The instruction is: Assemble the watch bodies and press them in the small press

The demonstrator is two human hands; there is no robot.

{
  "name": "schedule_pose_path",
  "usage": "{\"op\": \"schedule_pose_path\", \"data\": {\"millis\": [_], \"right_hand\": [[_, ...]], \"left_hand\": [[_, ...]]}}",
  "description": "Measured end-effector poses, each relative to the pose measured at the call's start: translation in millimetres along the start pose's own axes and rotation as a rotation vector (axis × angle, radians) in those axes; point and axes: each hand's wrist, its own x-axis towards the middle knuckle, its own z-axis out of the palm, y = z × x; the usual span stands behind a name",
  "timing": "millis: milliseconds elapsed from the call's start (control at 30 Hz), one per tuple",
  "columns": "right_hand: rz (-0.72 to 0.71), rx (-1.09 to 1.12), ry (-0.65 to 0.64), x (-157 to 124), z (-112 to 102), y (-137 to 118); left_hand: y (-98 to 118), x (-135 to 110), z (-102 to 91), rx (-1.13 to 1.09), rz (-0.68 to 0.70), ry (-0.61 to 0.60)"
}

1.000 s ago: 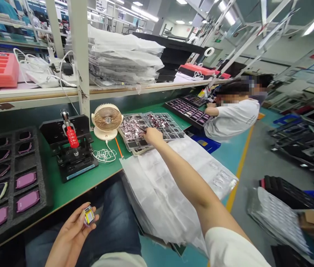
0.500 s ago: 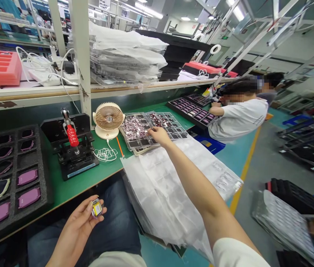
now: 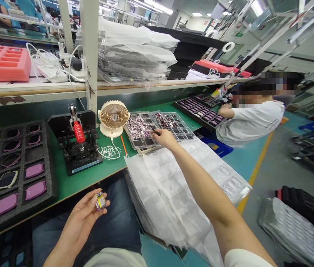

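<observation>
My left hand (image 3: 83, 213) is closed around a smartwatch case (image 3: 100, 201), held above my lap with a yellow-and-silver inside facing up. Over the front part of a clear plastic tray (image 3: 146, 142), my right hand (image 3: 164, 138) has its thumb and fingers pinched together. A small dark thin thing shows at those fingertips, too small to name. Heaps of small shiny pinkish parts (image 3: 139, 126) fill much of the tray, and darker red parts (image 3: 164, 119) lie in the tray beside it.
A black toggle-clamp press (image 3: 79, 144) with a red handle stands left of a cream fan (image 3: 114, 116). Foam tray (image 3: 29, 152) holds purple watch cases and screens. White translucent sheets (image 3: 173, 185) overhang the bench front. A co-worker (image 3: 251, 122) sits at the right.
My view has turned slightly left, so the bench appears further right. My right hand stays at the tray, and a dark thin thing now shows at its fingertips. The left hand keeps its hold.
</observation>
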Motion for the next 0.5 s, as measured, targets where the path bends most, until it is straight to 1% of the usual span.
{"op": "schedule_pose_path", "data": {"millis": [167,267,333,433,500], "right_hand": [[0.087,-0.071,-0.059,6.1,-0.6,-2.7],[0.138,-0.102,-0.038,9.0,-6.8,-3.4],[0.148,-0.110,-0.008,7.4,-13.2,-5.1],[0.099,-0.087,0.065,-8.7,-20.1,-16.4],[0.023,-0.043,0.102,-34.5,-17.8,-33.4]], "left_hand": [[-1.1,-0.7,-2.3,0.018,-0.018,-0.004],[-4.5,-0.4,-9.1,0.028,-0.029,-0.004],[-6.0,0.0,-12.7,0.027,-0.034,-0.003],[-5.4,0.1,-12.7,-0.006,-0.020,0.003],[-3.1,0.4,-8.7,-0.048,0.015,-0.004]]}}
